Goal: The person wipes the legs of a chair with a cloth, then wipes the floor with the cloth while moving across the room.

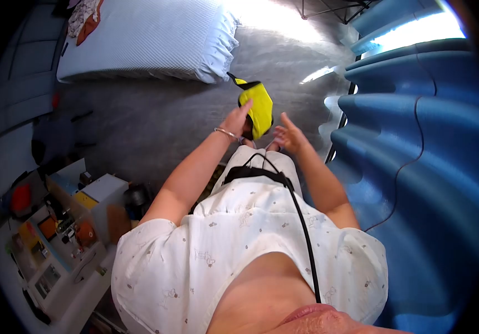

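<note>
One yellow pouch (260,108), just off centre toward 12 o'clock. Our left hand (237,119) grasps it, thumb on the near face, other fingers hidden behind. Our right hand (289,136), beside it, apart: fingers released, spread. One bed (145,42) at 11, cut off. Blue curtain (412,128) at 3. Desk (86,284) at 8, items too small to count.

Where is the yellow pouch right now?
Upper centre of the head view, the yellow pouch is held in the left hand, near the open right hand.
</note>
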A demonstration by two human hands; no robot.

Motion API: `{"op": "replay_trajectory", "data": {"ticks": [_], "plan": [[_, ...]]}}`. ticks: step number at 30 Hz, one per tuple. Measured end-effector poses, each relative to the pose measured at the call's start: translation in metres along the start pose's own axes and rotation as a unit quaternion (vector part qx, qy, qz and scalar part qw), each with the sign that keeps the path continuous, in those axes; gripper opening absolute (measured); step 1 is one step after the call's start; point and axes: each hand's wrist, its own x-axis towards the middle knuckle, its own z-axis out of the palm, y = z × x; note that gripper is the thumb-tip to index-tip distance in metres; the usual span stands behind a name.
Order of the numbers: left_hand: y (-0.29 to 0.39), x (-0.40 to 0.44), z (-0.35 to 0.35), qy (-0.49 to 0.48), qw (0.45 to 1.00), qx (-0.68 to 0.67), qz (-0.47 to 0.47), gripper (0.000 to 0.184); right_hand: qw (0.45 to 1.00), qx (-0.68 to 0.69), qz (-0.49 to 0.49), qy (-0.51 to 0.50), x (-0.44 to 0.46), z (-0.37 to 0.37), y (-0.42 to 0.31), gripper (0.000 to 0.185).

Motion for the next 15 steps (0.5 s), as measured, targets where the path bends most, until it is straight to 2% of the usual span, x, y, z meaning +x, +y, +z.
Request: {"op": "replay_trajectory", "data": {"ticks": [1,2,3,5,7,9,11,12,14,15], "plan": [[-0.008,0.005,-0.006,-0.028,0.998,0.040,-0.034,0.039,0.999,0.005,0.026,-0.032,0.001,0.019,0.008,0.062],[-0.013,0.005,-0.006,-0.033,0.998,0.025,-0.052,0.038,0.970,0.057,0.058,-0.230,0.021,0.016,0.021,0.061],[-0.013,0.000,-0.001,-0.039,0.997,0.011,-0.070,0.038,0.967,0.061,0.023,-0.245,0.028,0.028,0.031,0.045],[-0.009,-0.007,0.002,-0.047,0.996,0.000,-0.081,0.039,0.955,0.081,-0.022,-0.284,0.048,0.042,0.050,0.039],[-0.009,-0.001,-0.004,-0.047,0.993,-0.091,-0.060,0.042,0.975,0.092,0.002,-0.202,0.068,0.051,0.064,0.035],[-0.007,0.010,-0.024,-0.051,0.991,-0.103,-0.069,0.043,0.982,0.095,0.019,-0.165,0.115,0.034,0.091,0.033],[-0.005,0.025,-0.040,-0.014,0.992,-0.126,-0.014,0.043,0.990,0.105,-0.013,-0.099,0.157,-0.002,0.115,0.033],[-0.007,0.036,-0.053,0.015,0.993,-0.120,-0.006,0.044,0.990,0.105,-0.011,-0.097,0.153,-0.007,0.108,0.033],[-0.020,0.072,-0.091,0.036,0.993,-0.114,0.011,0.045,0.979,0.190,-0.009,0.067,0.147,-0.026,0.095,0.035],[-0.029,0.089,-0.110,0.056,0.992,-0.106,0.028,0.046,0.980,0.188,-0.005,0.069,0.158,-0.043,0.097,0.035]]}}
